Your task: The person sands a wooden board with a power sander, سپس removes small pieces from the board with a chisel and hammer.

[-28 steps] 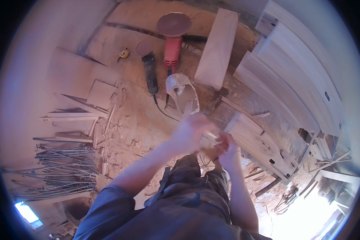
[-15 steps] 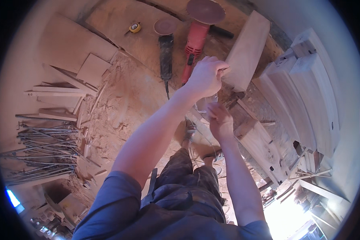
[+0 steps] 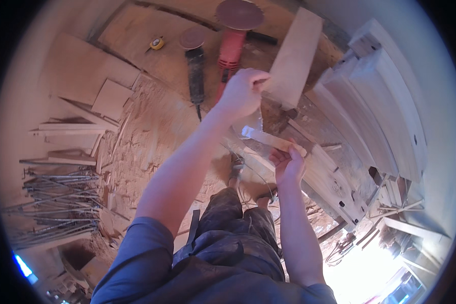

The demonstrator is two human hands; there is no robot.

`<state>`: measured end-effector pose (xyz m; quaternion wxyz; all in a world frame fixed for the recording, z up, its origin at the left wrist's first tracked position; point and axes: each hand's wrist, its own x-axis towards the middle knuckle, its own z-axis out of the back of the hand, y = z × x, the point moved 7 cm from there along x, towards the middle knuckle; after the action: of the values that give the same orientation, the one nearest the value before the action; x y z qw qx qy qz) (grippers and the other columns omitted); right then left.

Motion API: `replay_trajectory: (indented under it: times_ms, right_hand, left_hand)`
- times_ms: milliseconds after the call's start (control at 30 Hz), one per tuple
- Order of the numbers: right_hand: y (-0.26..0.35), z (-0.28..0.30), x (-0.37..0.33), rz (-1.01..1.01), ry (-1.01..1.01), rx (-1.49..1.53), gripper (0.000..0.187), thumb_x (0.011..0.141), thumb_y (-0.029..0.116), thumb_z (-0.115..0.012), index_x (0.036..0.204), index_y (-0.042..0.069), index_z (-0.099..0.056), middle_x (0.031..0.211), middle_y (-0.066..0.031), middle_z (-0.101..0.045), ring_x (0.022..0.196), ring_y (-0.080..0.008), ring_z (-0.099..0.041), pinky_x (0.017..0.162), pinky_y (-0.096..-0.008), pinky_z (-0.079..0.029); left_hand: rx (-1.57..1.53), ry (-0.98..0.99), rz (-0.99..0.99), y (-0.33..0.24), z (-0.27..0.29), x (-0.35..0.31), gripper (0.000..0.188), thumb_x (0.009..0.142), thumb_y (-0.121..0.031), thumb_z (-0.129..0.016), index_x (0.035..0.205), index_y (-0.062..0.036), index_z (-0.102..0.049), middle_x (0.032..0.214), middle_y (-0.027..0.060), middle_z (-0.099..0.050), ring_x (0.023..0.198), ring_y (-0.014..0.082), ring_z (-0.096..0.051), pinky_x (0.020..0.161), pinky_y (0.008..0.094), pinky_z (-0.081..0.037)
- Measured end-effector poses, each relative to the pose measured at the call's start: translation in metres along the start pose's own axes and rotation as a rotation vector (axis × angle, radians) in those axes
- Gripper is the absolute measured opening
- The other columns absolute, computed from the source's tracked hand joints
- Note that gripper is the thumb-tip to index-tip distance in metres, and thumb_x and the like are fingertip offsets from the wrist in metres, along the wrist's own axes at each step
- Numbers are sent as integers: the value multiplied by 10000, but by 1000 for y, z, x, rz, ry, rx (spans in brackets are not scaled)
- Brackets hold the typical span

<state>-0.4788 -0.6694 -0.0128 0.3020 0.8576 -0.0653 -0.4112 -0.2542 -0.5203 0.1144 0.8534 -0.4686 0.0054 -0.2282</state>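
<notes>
My left hand (image 3: 242,93) is closed, its thumb and fingers pinched at the upper edge of a thin translucent sheet (image 3: 258,120). The sheet hangs below the fist and has a ragged edge. Lower and to the right, my right hand (image 3: 289,166) has its palm turned up. Its thumb and fingers hold one end of a pale tan flat strip (image 3: 274,141). The strip's far, whitish end points left, close to the sheet; whether they touch I cannot tell. A red angle grinder (image 3: 229,53) with a round disc lies just beyond my left hand.
Beside the red grinder lies a black sander (image 3: 195,76) with a yellow tape measure (image 3: 157,43) to its left. A wooden block (image 3: 298,55) is at the far right. Curved wooden pieces (image 3: 372,106) stand along the right; metal rods (image 3: 61,197) lie piled at left.
My right hand has moved down from beside the left hand and turned palm up, bringing the pale strip into view. My left hand has shifted a little left.
</notes>
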Motion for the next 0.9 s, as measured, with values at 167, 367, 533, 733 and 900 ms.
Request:
replay_trajectory:
  times_ms: [167, 367, 533, 733, 900]
  right_hand:
    - [36, 55, -44, -8, -94, 293, 305, 970, 134, -561, 1237, -10, -592, 930, -177, -705, 731, -315, -699, 631, -440, -577]
    - [124, 178, -101, 303, -209, 383, 266, 896, 91, -588, 1144, -4, -603, 1030, -190, -716, 700, -249, -671, 632, -346, -551]
    - [173, 317, -140, 543, -488, 460, 149, 929, 59, -604, 1068, 11, -628, 1160, -198, -709, 827, -220, -685, 732, -322, -598]
    - [202, 347, -146, 652, -582, 295, 125, 1002, 71, -600, 1100, 10, -552, 1130, -225, -703, 873, -279, -733, 728, -373, -622]
    - [231, 312, -157, 744, -678, -14, 260, 977, 11, -655, 1164, 2, -476, 1120, -238, -686, 793, -298, -742, 659, -374, -643]
  left_hand:
    - [106, -281, -170, -46, 10, -6, 305, 863, 49, -582, 1123, -53, -704, 1009, 152, -692, 957, 366, -649, 831, 421, -517]
    - [-125, -114, -113, -97, -80, -51, 217, 935, -4, -617, 1140, -37, -681, 1015, 174, -660, 997, 387, -628, 843, 441, -513]
    - [57, 122, -232, -127, -211, -97, 378, 842, 41, -641, 1204, -66, -658, 972, 137, -629, 1004, 396, -590, 914, 478, -485]
    - [252, 260, -338, -155, -269, -114, 514, 764, 70, -615, 1259, -61, -652, 1085, 152, -569, 1136, 405, -512, 994, 528, -439]
    - [354, 303, -304, -153, -278, -115, 521, 774, 25, -629, 1289, -51, -642, 1176, 179, -547, 1179, 444, -464, 1038, 545, -419]
